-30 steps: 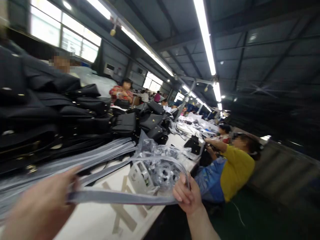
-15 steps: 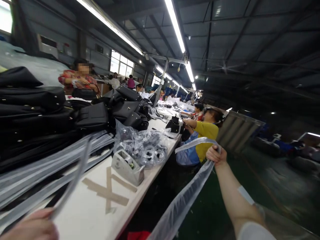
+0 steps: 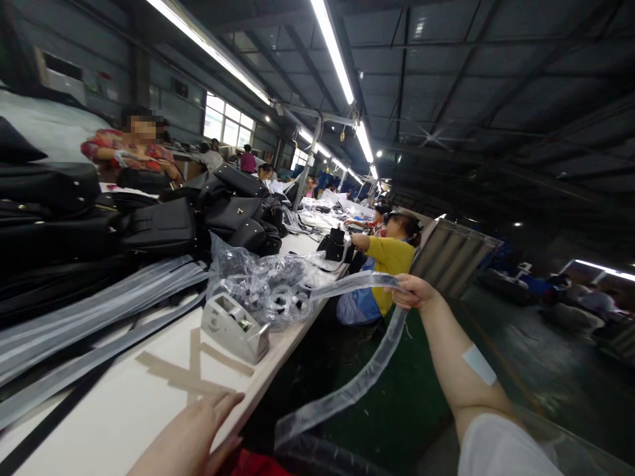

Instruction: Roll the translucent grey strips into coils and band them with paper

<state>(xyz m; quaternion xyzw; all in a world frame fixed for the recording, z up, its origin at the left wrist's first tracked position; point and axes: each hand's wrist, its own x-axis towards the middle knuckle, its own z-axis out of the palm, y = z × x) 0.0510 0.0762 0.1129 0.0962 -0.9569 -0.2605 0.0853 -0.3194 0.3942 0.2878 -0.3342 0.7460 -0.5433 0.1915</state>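
The right hand [image 3: 414, 292] is stretched out to the right of the table [image 3: 124, 406], well off its edge, with the fingers closed on a long clear plastic strip [image 3: 370, 370]. From the grip, 1 length of the strip runs left toward the table's edge, ending near a crumpled clear bag [image 3: 268, 284], and the other length hangs down in a curve over the green floor [image 3: 411, 396], its lower end close to the near edge of the table. A white plaster [image 3: 479, 363] sits on the right forearm.

The left hand [image 3: 198, 433] is low and near, over the table's near edge, open with fingers straight and holding nothing; whether it touches the table cannot be told.

Just beyond it a cross of brown tape [image 3: 191, 370] is stuck flat on the table, and a grey tape dispenser [image 3: 233, 327] stands behind that, just beside the clear bag. To the left lie flat plastic sleeves [image 3: 99, 297] in a long bundle, with black handbags [image 3: 159, 228] piled behind them. Farther along the right side of the table, a person in a yellow top [image 3: 391, 258] reaches onto it
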